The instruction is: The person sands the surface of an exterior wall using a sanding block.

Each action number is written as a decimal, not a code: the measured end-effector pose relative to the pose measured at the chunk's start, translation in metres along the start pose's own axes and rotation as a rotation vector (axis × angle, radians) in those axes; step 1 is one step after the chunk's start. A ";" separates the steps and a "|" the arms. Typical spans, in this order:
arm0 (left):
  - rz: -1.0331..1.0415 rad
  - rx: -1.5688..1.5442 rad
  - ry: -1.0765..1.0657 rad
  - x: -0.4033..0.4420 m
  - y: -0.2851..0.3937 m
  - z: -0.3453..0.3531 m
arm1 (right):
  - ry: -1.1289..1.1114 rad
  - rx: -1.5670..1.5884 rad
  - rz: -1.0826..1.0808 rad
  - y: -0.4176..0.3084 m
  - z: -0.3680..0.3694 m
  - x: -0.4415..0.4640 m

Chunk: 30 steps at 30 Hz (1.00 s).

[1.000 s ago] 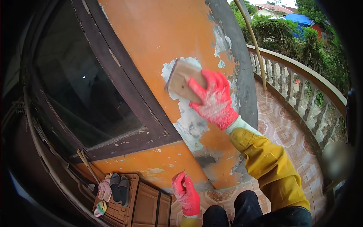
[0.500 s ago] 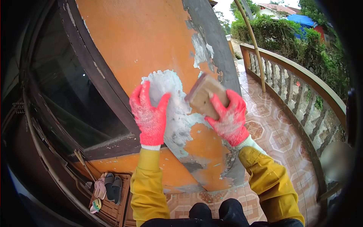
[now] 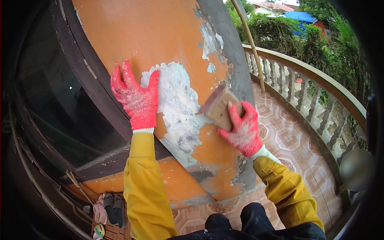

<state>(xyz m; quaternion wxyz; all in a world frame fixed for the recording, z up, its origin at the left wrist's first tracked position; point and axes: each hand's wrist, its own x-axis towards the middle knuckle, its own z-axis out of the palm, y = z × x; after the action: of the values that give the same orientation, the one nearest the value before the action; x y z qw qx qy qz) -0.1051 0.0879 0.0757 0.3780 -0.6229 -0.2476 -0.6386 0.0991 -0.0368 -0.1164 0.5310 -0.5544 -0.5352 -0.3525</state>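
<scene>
My right hand (image 3: 242, 130), in a red-pink glove dusted white, grips a wooden sanding block (image 3: 225, 112). The block is tilted, and its darker reddish face is turned toward the wall, slightly blurred. My left hand (image 3: 138, 94), gloved the same way, has its fingers spread against the orange wall (image 3: 160, 36) beside the dark window frame. Between my hands lies a rough whitish patch (image 3: 178, 108) of bare, scraped plaster with ragged paint edges. Whether the block touches the wall I cannot tell.
A dark-framed window (image 3: 68, 96) is on the left. Slippers (image 3: 115, 209) sit on a slatted wooden rack at lower left. Behind the wall's grey edge, a balustrade (image 3: 304, 86) curves along the tiled floor (image 3: 288, 156), with a bamboo pole (image 3: 253, 44) standing there.
My left hand has moved left and up, off the whitish patch toward the window frame. My right hand still holds the block, slightly lower. The view has shifted a little.
</scene>
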 end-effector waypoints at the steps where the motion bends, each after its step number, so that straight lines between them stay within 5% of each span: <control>1: -0.006 -0.002 -0.008 0.000 -0.002 0.001 | 0.047 -0.066 0.066 -0.009 -0.003 0.033; 6: 0.074 -0.012 0.083 -0.002 -0.008 0.006 | 0.160 -0.116 0.248 -0.030 -0.002 0.084; 13: 0.067 -0.042 0.051 -0.004 -0.010 0.007 | 0.017 -0.002 0.296 -0.016 0.021 -0.025; 19: 0.106 -0.070 0.149 -0.003 -0.012 0.011 | 0.272 0.103 0.454 -0.057 0.003 0.094; 22: 0.113 -0.089 0.160 -0.005 -0.014 0.013 | 0.295 -0.032 0.293 -0.058 0.021 0.100; 30: 0.143 -0.114 0.205 -0.006 -0.020 0.020 | 0.107 -0.055 0.317 -0.058 0.018 0.088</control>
<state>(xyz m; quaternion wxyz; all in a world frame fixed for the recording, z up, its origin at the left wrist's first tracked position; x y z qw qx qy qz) -0.1090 0.1168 0.0752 0.4099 -0.5907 -0.1260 -0.6835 0.0555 -0.0083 -0.0230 0.5924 -0.6267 -0.4021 -0.3076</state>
